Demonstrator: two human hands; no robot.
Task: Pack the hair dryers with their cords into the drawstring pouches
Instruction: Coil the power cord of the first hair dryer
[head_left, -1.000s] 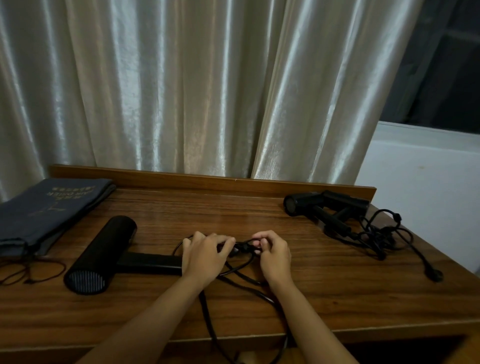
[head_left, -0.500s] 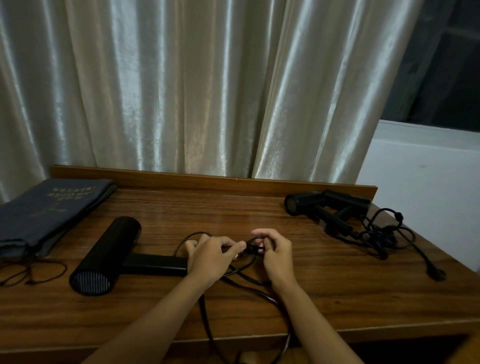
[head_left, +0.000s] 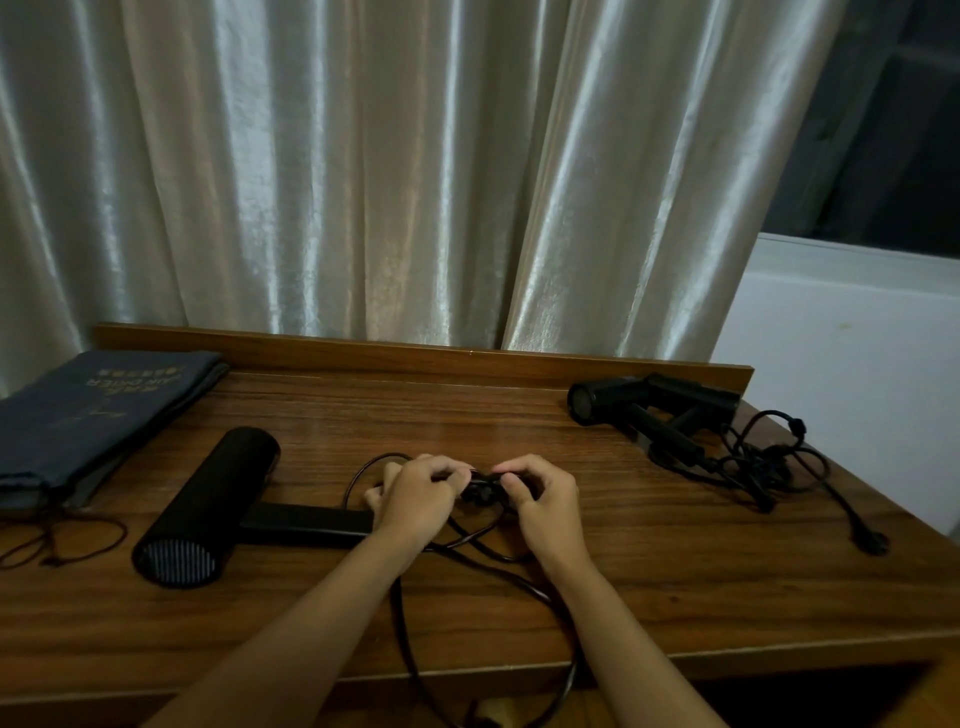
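A black hair dryer (head_left: 208, 506) lies on the wooden table (head_left: 675, 587) at the left, its handle pointing right toward my hands. Its black cord (head_left: 410, 623) loops on the table and hangs over the front edge. My left hand (head_left: 415, 499) and my right hand (head_left: 545, 499) meet at mid-table, and both pinch a bunched part of the cord between their fingertips. A second black hair dryer (head_left: 649, 410) with a tangled cord (head_left: 769, 467) lies at the back right. Grey drawstring pouches (head_left: 88, 415) lie flat at the back left.
A low wooden rail (head_left: 415, 358) runs along the table's back edge, with a pale curtain (head_left: 389, 171) behind it. The pouches' drawstrings (head_left: 62, 545) trail over the table at the front left. The second dryer's plug (head_left: 872, 543) lies near the right edge.
Both hands have shifted slightly away from me along the cord, and the fingertips have come closer together on the bunched part. The dryers and pouches have not moved.
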